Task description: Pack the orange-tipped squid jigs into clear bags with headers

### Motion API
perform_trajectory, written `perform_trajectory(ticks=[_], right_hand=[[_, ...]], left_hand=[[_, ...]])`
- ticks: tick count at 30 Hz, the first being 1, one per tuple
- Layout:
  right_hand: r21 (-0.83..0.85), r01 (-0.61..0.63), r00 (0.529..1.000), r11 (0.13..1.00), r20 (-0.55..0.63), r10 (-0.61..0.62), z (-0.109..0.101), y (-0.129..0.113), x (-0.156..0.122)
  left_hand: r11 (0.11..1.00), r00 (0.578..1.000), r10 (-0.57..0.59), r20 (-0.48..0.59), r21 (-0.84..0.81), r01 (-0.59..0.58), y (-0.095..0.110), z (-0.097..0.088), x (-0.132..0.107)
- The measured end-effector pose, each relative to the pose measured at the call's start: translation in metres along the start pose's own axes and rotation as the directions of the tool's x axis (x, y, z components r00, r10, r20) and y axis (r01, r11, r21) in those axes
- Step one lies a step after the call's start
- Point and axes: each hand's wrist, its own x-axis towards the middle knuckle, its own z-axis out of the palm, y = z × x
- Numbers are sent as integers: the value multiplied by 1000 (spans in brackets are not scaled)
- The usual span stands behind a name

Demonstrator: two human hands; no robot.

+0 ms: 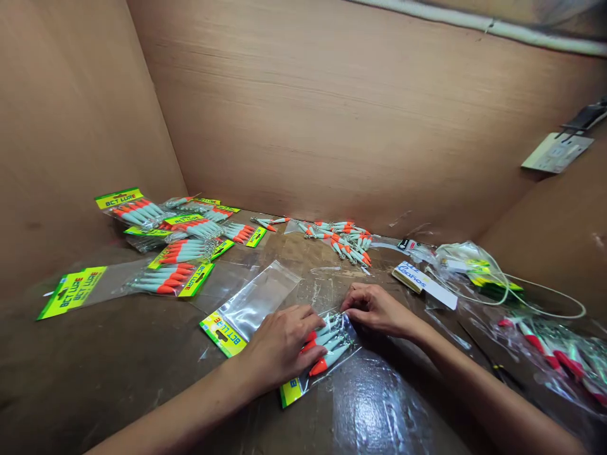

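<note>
A clear plastic packet of fishing lures [332, 363] lies on the table before me. The lures inside are pale with orange tips, and metal hooks show at their far ends. My left hand [287, 341] presses over the packet, with fingers and thumb curled on the lures. Part of the packet's yellow header is hidden beneath this hand. At the packet's upper right end, my right hand [372, 308] pinches the plastic between thumb and fingers. An unfilled clear bag [258, 297] with a yellow-green header lies just beyond my left hand.
Filled lure packets [184, 249] are heaped at the back left, near another clear bag [114, 281]. Loose lures [341, 237] lie along the back wall. To the right are a labelled card stack [410, 277], a white cord [564, 309], dark-handled pliers [502, 373] and bagged red-tipped lures [559, 354].
</note>
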Motion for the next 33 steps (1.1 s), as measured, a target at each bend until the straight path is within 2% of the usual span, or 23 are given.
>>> perform_trajectory(ticks=[2, 5, 9, 13, 19, 27, 30, 33], right_hand=[[14, 20, 1000, 1000, -9, -20, 1, -1, 1], [-6, 73, 996, 997, 44, -72, -2, -7, 4], [-158, 165, 979, 973, 149, -142, -12, -19, 11], [-334, 264, 951, 905, 249, -186, -21, -30, 21], [-463, 389, 908, 797, 337, -247, -23, -40, 25], [-621, 382, 921, 684, 320, -223, -16, -42, 18], [-625, 363, 929, 691, 299, -217, -16, -43, 15], [-581, 346, 932, 737, 302, -199, -17, -43, 13]], left_hand=[[1000, 1000, 1, 3, 3, -1, 0, 1, 0], [1000, 1000, 5, -2, -1, -5, -1, 2, -1], [1000, 1000, 6, 5, 12, -6, -1, 3, -1], [999, 1000, 4, 17, 39, -4, -1, 2, 0], [999, 1000, -22, -16, 34, 22, -1, 4, 0], [996, 997, -69, -35, 51, 71, 4, 4, -2], [996, 997, -74, -29, 49, 75, 5, 4, -2], [996, 997, -71, -17, 48, 71, 5, 3, -2]])
